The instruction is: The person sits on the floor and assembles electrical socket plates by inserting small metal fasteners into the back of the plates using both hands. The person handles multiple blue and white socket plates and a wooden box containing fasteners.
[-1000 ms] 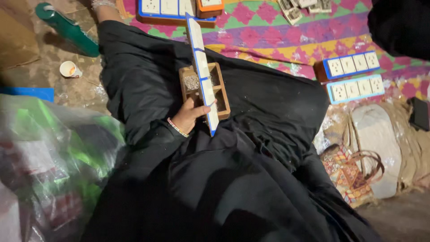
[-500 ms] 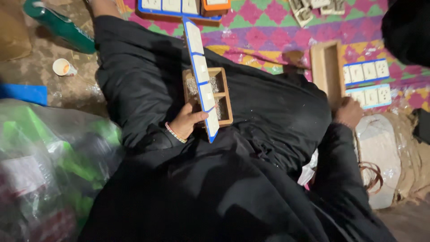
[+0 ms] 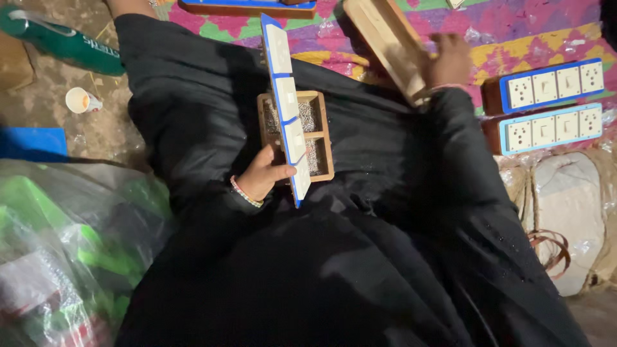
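Note:
My left hand grips the near end of a long white switch-and-socket panel with blue edges, held on edge over my lap. Under the panel a small wooden tray with two compartments of small metal screws rests on my black garment. My right hand is stretched out to the upper right and holds an empty wooden box frame, tilted above the patterned mat.
Two finished socket boards with blue-rimmed white faces lie at the right on the colourful mat. A sack tied with rope sits lower right. Plastic bags, a green bottle and a paper cup lie left.
My right arm came into view, took the wooden box frame from beside the socket boards and carried it up and left. The left hand keeps its hold on the panel.

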